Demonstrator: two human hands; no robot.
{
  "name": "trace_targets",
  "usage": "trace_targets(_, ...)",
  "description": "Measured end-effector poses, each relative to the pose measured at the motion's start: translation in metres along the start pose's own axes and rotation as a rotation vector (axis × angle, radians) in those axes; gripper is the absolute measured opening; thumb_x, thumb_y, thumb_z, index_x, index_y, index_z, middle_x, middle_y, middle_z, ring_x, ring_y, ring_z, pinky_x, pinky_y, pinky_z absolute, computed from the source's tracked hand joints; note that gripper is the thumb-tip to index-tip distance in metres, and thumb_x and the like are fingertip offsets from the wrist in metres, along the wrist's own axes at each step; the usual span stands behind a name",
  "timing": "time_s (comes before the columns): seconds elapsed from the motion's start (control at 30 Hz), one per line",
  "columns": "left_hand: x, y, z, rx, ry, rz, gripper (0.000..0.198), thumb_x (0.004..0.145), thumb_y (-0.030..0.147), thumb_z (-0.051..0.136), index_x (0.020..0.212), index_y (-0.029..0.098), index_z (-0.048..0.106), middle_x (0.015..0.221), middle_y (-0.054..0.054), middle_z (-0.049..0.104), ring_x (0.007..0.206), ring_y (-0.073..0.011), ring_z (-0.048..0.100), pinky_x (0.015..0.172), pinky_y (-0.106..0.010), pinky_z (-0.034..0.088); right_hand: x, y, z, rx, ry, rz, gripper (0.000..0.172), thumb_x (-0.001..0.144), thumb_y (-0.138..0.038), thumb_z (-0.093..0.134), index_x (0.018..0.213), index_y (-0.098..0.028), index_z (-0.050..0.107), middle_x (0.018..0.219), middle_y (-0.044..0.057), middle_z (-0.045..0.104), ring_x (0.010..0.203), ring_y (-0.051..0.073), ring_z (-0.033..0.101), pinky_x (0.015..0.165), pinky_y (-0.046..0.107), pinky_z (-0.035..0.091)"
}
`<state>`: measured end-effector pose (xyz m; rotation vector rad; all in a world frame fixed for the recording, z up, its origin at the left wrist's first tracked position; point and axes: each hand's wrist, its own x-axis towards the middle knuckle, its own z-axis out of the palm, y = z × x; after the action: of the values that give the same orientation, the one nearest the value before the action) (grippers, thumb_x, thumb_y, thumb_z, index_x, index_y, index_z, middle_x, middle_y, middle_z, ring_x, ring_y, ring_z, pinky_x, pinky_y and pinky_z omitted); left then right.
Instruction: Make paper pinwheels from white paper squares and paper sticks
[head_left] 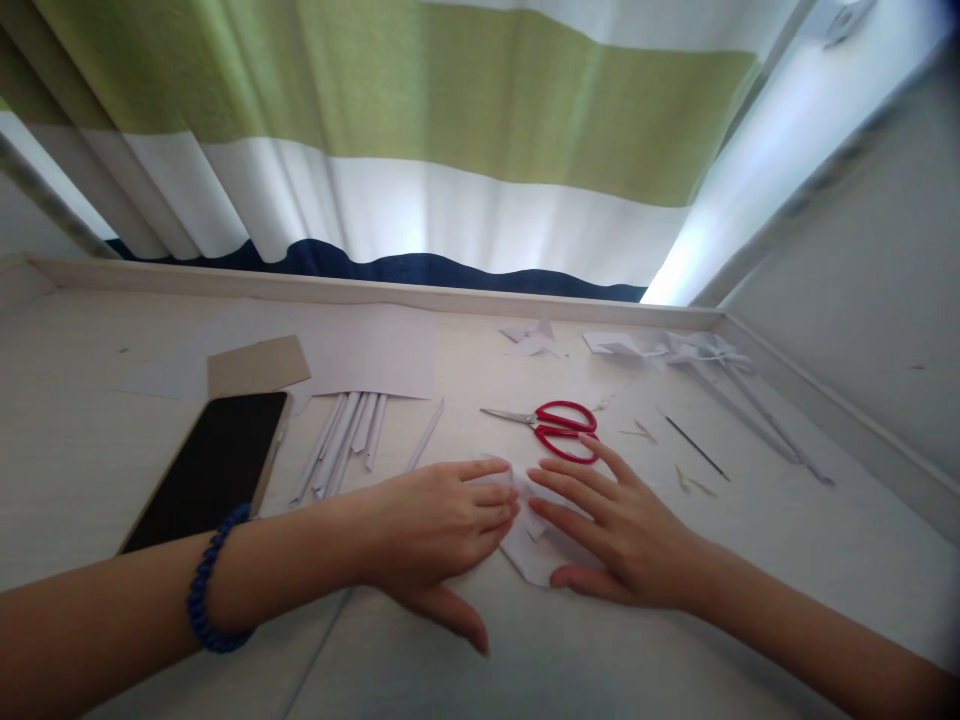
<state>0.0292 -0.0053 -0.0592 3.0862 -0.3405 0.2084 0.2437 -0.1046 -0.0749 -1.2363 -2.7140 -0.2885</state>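
Observation:
A folded piece of white paper (529,560) lies on the table beneath both my hands. My left hand (450,525) rests its fingertips on the paper's left part, fingers together and outstretched, thumb apart. From the other side my right hand (622,530) lies across the paper with its fingers spread; the thumb touches the near edge. Just beyond the paper are red-handled scissors (562,430), their blades pointing left. A thin rolled paper stick (319,650) runs under my left forearm. How the paper is folded under my fingers is partly hidden.
A black phone (214,470) lies left, near several rolled paper sticks (349,435), a brown card (259,367) and white sheets (375,345). Behind sits a paper pinwheel (534,335); at right are pinwheels on sticks (705,350), a thin dark rod (694,445) and small scraps (694,482).

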Motion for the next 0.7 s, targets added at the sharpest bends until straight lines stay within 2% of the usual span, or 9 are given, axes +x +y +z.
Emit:
trace_targets(0.1,0.0,-0.001,-0.001,-0.008,-0.001,0.001,0.068,0.07,0.064,0.047,0.102,0.005,0.058,0.101,-0.015,0.063,0.104,-0.0256,0.051,0.102,-0.038,0.026,0.002,0.008,0.0,-0.017,-0.009,-0.113,0.047,0.084,-0.046,0.042,0.117,-0.012,0.051,0.121,0.01,0.055,0.116,0.023,0.043,0.101,0.049,0.023)
trace_targets(0.23,-0.002,-0.003,0.001,-0.023,-0.002,-0.002,0.069,0.071,0.064,0.046,0.105,0.006,0.056,0.102,-0.015,0.063,0.105,-0.0258,0.051,0.103,-0.039,0.023,0.004,0.017,0.005,0.011,-0.049,-0.218,0.045,0.085,-0.044,0.042,0.113,-0.01,0.053,0.117,0.01,0.058,0.113,0.023,0.046,0.103,0.045,0.024)
trace_targets(0.47,-0.01,-0.008,0.01,-0.083,0.03,0.002,0.068,0.076,0.064,0.037,0.107,0.006,0.055,0.109,-0.015,0.06,0.109,-0.0265,0.048,0.106,-0.042,0.013,0.002,0.02,0.011,0.052,-0.045,-0.199,0.045,0.085,-0.039,0.043,0.122,-0.014,0.046,0.121,0.009,0.054,0.113,0.022,0.046,0.101,0.046,0.026)
trace_targets(0.7,-0.013,-0.009,0.014,-0.102,0.042,-0.012,0.07,0.076,0.063,0.039,0.114,0.006,0.049,0.114,-0.014,0.058,0.113,-0.0264,0.045,0.107,-0.043,0.01,0.002,0.015,0.011,0.063,-0.047,-0.175,0.041,0.086,-0.037,0.044,0.121,-0.016,0.048,0.118,0.009,0.057,0.112,0.023,0.047,0.1,0.048,0.025)
